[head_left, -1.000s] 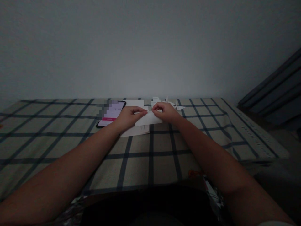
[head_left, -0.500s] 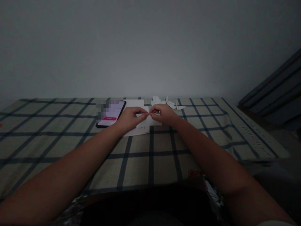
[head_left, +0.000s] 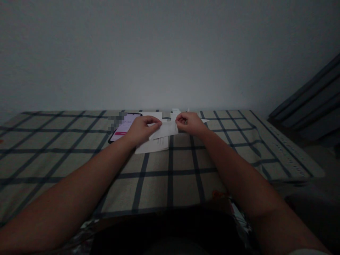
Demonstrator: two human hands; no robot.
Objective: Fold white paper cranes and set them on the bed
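Between my two hands a small piece of white paper [head_left: 165, 130] is held up, its lower edge slanting. My left hand [head_left: 141, 128] pinches its left end between thumb and fingers. At the right end, my right hand [head_left: 190, 123] grips it with curled fingers. Beneath it lies a larger white sheet [head_left: 152, 146] with faint marks. A phone [head_left: 122, 128] with a lit screen lies left of my left hand, partly covered by it. Behind my right hand, pieces of folded white paper [head_left: 174, 112] show only in part.
A checked cloth [head_left: 159, 184] covers the table, with printed lettering on its right end. The pale wall [head_left: 170, 56] rises behind the table's far edge. A dark curtain [head_left: 310, 95] hangs at the right.
My hands have moved apart and slightly upward, the right one to the right. The paper now spans flat between them. My left hand covers more of the phone.
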